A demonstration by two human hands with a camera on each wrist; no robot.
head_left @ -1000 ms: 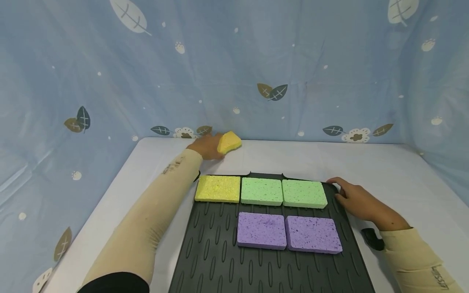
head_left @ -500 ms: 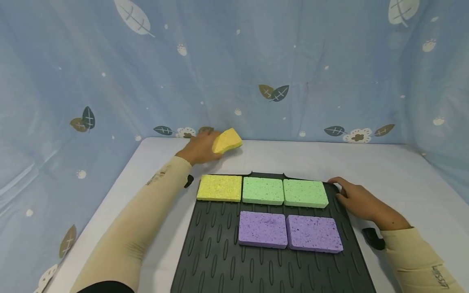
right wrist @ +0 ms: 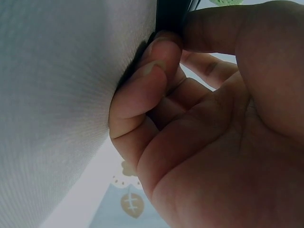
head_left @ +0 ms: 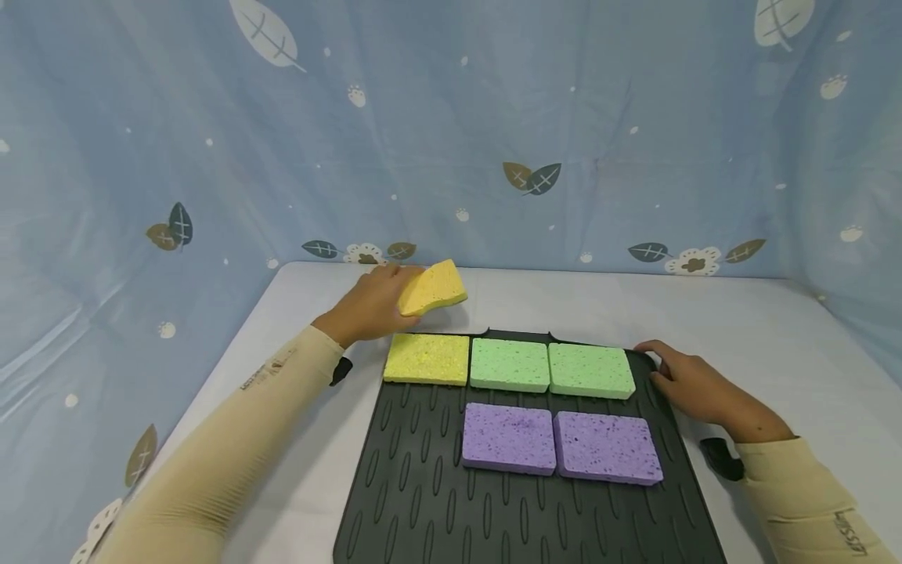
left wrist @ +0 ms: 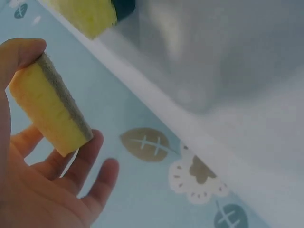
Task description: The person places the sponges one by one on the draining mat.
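A yellow sponge with a greyish layer on one side is held in my left hand, between thumb and fingers, just above the far left corner of a dark ribbed mat. Along the mat's far edge lie another yellow sponge and two green sponges in a row. Two purple sponges lie side by side below the green ones. My right hand grips the mat's far right corner, its fingers curled at the edge.
White cloth covers the table around the mat. A blue patterned curtain hangs behind and along both sides, close to the table's far edge.
My left hand has brought the held yellow sponge back from near the curtain toward the mat, slightly to the left, tilting it. The right hand and the sponges on the mat stay in place.
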